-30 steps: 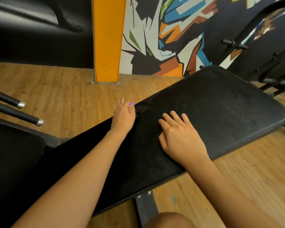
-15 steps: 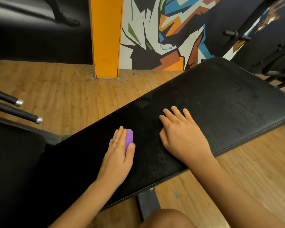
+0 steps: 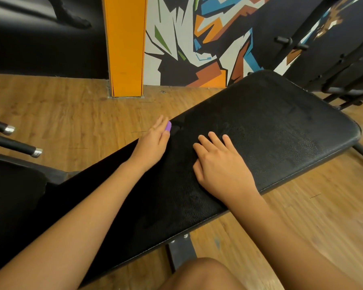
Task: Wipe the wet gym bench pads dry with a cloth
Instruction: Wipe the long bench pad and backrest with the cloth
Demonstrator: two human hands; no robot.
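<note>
A long black bench pad [image 3: 281, 130] runs diagonally from lower left to upper right. My left hand [image 3: 153, 143] lies flat at the pad's far edge, fingers straight, pressing a small purple cloth [image 3: 168, 126] against the pad; only a sliver of the cloth shows past my thumb. My right hand [image 3: 220, 168] rests flat on the middle of the pad with fingers spread, holding nothing. A second black pad [image 3: 13, 191] sits at the lower left.
A wooden floor [image 3: 71, 114] surrounds the bench. An orange pillar [image 3: 125, 47] and a painted wall stand behind. Two black bars with chrome ends [image 3: 19, 147] jut in at the left. A black machine frame [image 3: 344, 80] stands at the right. My knee [image 3: 199, 275] is below.
My left hand has slid the purple cloth from the near middle of the pad back out to its far edge. My right hand has stayed in place.
</note>
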